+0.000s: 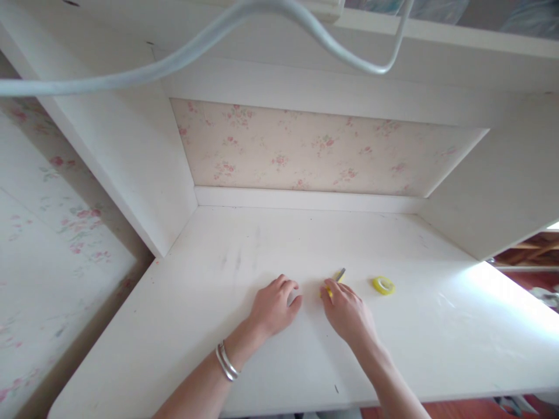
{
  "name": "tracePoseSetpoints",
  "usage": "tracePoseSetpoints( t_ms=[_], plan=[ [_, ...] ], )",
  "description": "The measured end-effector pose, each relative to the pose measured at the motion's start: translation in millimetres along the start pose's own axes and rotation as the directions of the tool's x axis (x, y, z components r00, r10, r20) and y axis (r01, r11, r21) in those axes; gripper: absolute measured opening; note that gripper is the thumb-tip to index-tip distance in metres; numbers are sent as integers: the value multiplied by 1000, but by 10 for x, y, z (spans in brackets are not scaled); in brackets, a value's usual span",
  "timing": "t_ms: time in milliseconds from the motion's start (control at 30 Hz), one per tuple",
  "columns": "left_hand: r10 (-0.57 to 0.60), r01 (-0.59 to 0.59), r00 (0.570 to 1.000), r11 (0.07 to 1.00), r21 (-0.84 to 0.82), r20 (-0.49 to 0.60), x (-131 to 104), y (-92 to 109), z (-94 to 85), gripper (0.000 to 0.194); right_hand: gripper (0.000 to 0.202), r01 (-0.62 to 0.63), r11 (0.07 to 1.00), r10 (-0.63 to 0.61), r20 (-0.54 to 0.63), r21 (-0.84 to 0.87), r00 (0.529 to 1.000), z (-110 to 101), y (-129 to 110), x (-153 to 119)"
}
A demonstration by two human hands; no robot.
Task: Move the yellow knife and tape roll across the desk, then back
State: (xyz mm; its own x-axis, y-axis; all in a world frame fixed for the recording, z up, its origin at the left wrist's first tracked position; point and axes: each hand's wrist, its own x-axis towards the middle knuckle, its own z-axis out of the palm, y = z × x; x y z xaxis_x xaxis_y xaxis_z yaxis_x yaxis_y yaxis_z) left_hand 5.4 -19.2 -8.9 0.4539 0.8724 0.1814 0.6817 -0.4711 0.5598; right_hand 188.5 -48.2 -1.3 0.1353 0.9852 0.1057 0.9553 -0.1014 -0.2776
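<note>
A yellow utility knife with a grey end (pixel 341 273) lies at a slant under my right hand (pixel 345 307). The fingers and thumb of that hand are closed on its yellow body, which they partly cover. To the left, my left hand (pixel 275 304) rests on the white desktop with loosely curled fingers. A gap shows between its thumb and forefinger, and nothing is held there. Right of the knife, apart from both hands, a roll of yellow tape (pixel 384 285) lies flat.
The white desktop (pixel 209 256) is bounded by a left side panel (pixel 131 151), a right panel (pixel 493 186) and a floral-papered back (pixel 297 151). Overhead, a pale cable (pixel 196 49) hangs across the view below a shelf. A small dark mark (pixel 336 389) is near the front edge.
</note>
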Motion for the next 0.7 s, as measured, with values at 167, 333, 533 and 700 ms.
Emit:
tracePoseSetpoints(
  t_ms=[167,333,533,700],
  plan=[
    [45,-42,998,996,75,-49,40,-92,-44,43,33,198,912,-232,53,359,971,166,-512,143],
    [4,5,999,982,191,-47,62,-296,-116,28,34,173,856,-218,36,488,975,226,-532,229],
    [-44,56,997,978,199,-63,68,-505,-259,34,37,28,994,-19,-83,109,996,57,526,326],
    [-127,136,991,957,258,-51,64,-755,-417,42,55,-189,950,155,-152,-250,976,-110,1554,407]
  ],
)
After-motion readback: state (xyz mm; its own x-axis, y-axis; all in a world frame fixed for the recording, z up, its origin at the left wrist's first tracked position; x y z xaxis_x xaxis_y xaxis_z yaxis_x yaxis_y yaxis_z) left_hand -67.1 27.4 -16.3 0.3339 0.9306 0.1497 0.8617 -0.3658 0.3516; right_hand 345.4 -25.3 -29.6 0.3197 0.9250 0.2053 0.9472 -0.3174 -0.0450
